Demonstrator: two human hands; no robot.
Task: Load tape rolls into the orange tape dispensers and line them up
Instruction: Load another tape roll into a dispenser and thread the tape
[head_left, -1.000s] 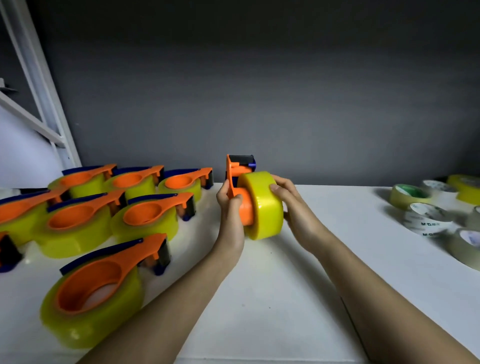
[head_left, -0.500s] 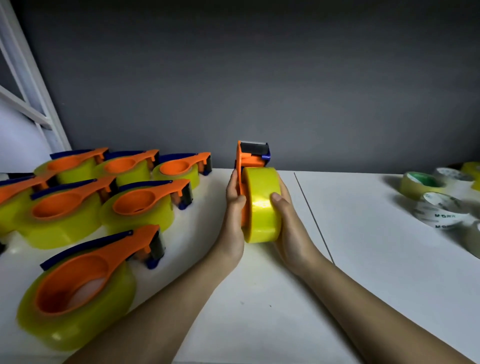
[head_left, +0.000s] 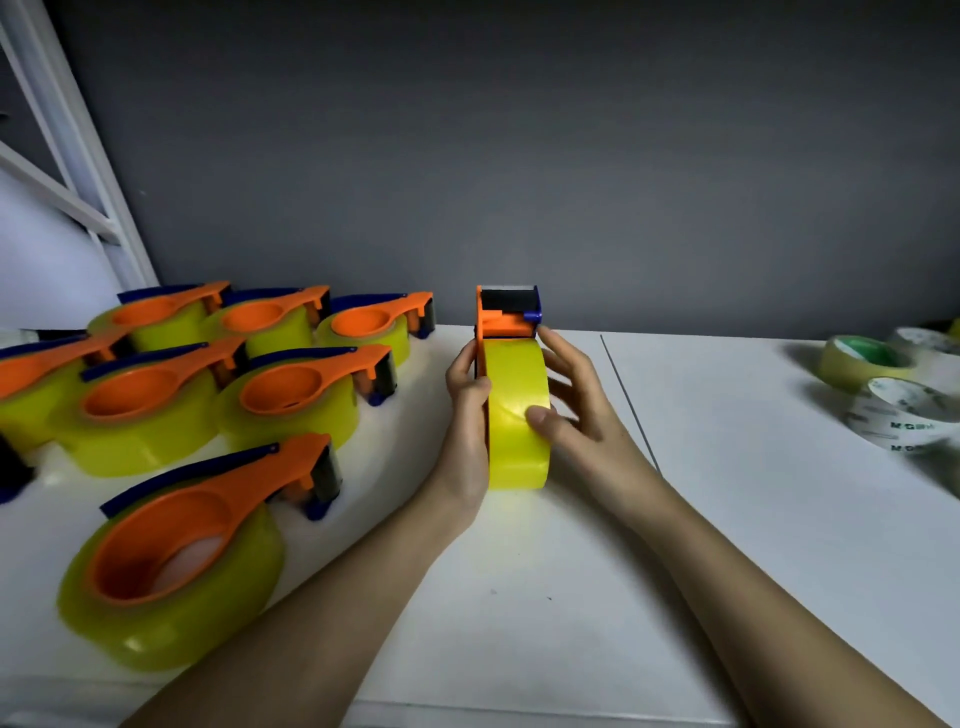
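Observation:
An orange tape dispenser (head_left: 506, 312) with a yellow tape roll (head_left: 517, 415) on it stands on edge at the middle of the white table (head_left: 519, 597). My left hand (head_left: 465, 421) grips its left side, thumb on the roll's rim. My right hand (head_left: 576, 410) holds the right side, with the thumb pressed on the roll's face and the fingers spread behind it. To the left lie several loaded orange dispensers in rows, the nearest one (head_left: 176, 551) large in the foreground.
Loose tape rolls sit at the right edge: a green-cored one (head_left: 862, 361) and a white printed one (head_left: 906, 418). A white frame (head_left: 78, 156) rises at the far left. A grey wall stands behind the table. A seam (head_left: 628, 405) runs across the tabletop.
The dispenser with its roll has turned edge-on toward me and come down to the tabletop. My right thumb has slid onto the roll's face and the fingers have spread.

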